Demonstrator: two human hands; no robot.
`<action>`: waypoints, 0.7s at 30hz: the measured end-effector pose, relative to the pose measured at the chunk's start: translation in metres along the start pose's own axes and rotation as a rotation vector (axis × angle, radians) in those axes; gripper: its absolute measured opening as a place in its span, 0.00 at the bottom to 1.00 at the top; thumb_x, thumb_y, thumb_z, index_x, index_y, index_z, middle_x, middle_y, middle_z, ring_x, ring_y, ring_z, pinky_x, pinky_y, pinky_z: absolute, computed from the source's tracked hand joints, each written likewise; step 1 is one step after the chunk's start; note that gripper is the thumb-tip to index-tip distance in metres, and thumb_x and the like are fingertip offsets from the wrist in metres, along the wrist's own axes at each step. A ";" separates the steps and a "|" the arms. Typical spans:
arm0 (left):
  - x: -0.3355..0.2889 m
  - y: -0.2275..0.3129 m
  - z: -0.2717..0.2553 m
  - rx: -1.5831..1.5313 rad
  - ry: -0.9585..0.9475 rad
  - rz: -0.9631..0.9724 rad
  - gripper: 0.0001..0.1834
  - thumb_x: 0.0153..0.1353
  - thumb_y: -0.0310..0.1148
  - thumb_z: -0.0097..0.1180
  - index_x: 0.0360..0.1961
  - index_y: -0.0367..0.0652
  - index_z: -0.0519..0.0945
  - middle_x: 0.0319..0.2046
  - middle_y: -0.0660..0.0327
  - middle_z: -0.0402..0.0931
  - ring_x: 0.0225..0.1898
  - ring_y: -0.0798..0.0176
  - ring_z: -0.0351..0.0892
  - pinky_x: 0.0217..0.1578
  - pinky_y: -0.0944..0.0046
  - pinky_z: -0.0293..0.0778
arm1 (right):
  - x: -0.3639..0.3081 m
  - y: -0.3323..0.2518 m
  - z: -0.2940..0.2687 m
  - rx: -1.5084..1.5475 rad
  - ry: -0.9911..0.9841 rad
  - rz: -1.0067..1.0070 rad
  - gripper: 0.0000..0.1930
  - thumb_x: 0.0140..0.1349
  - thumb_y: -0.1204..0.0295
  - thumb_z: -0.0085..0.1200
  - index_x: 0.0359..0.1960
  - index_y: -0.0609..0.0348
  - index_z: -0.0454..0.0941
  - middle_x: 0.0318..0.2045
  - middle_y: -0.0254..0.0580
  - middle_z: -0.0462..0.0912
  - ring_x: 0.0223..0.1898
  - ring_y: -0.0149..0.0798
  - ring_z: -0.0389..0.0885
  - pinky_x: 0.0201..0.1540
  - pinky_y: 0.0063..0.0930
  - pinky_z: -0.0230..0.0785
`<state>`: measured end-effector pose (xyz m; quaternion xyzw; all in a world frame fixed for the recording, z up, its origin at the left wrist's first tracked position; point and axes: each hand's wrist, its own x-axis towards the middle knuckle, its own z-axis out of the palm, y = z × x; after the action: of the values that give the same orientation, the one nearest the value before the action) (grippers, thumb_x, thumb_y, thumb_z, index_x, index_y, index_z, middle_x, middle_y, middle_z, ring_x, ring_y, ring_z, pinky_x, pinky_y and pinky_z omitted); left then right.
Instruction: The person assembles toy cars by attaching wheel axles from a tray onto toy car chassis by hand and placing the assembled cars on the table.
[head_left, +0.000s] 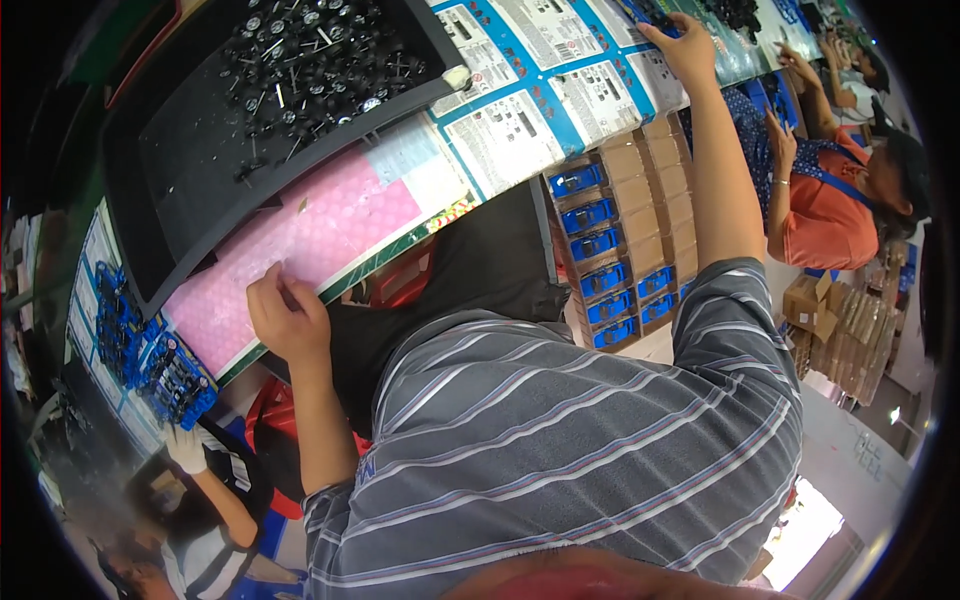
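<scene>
Couldn't tell if bare left hand (pixel 290 315) or right hand (pixel 688 52) fingers gripped anything, but pinching that small dark-blue plastic part (pixel 652 13) lightly seemed smartest.

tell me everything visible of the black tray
The black tray looks like plastic, with raised sides. Small black wheels and pale pins lie heaped toward its far right; its left part is mostly bare. A pale lump touches its near right corner. It lies beyond pink bubble wrap, cropped at the top; the left hand is apart from it.

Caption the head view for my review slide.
Left hand by pink bubble wrap, right hand by blue parts, black parts tray ahead.
</scene>
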<state>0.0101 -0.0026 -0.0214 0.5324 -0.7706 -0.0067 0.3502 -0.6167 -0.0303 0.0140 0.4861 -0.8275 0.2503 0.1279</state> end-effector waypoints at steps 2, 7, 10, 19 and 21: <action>-0.001 0.005 -0.010 -0.090 -0.031 -0.084 0.11 0.59 0.21 0.54 0.44 0.34 0.80 0.31 0.52 0.74 0.29 0.52 0.75 0.30 0.57 0.72 | -0.019 -0.039 -0.006 0.073 -0.021 0.046 0.32 0.46 0.59 0.78 0.48 0.68 0.82 0.44 0.53 0.86 0.45 0.43 0.86 0.50 0.32 0.77; -0.015 0.039 -0.006 -0.812 -0.199 -0.475 0.21 0.63 0.26 0.59 0.57 0.38 0.74 0.34 0.62 0.73 0.33 0.71 0.73 0.33 0.72 0.69 | -0.126 -0.154 -0.050 0.787 -0.206 0.128 0.33 0.44 0.61 0.80 0.48 0.71 0.80 0.41 0.49 0.86 0.43 0.35 0.84 0.49 0.27 0.76; -0.011 0.075 0.004 -1.253 -0.331 -0.370 0.28 0.65 0.28 0.60 0.64 0.37 0.65 0.42 0.61 0.74 0.38 0.73 0.74 0.35 0.74 0.71 | -0.188 -0.241 -0.076 0.939 -0.458 -0.073 0.30 0.44 0.70 0.78 0.49 0.67 0.79 0.44 0.43 0.83 0.46 0.35 0.82 0.51 0.29 0.74; -0.002 0.065 0.005 -1.659 -0.202 -0.678 0.16 0.70 0.33 0.57 0.52 0.35 0.72 0.33 0.58 0.80 0.27 0.70 0.78 0.29 0.71 0.76 | -0.173 -0.317 -0.074 0.837 -0.644 -0.781 0.34 0.49 0.69 0.74 0.59 0.59 0.74 0.52 0.46 0.79 0.50 0.46 0.80 0.49 0.33 0.75; 0.002 0.055 -0.003 -1.603 -0.177 -0.647 0.14 0.70 0.33 0.58 0.50 0.35 0.74 0.33 0.58 0.80 0.27 0.70 0.78 0.29 0.71 0.75 | -0.128 -0.322 -0.061 0.725 -0.428 -0.723 0.23 0.55 0.69 0.71 0.53 0.58 0.81 0.42 0.41 0.84 0.43 0.38 0.83 0.46 0.30 0.75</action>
<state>-0.0337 0.0206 0.0028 0.3159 -0.3688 -0.6882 0.5391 -0.2758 -0.0325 0.1006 0.7920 -0.4764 0.3549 -0.1407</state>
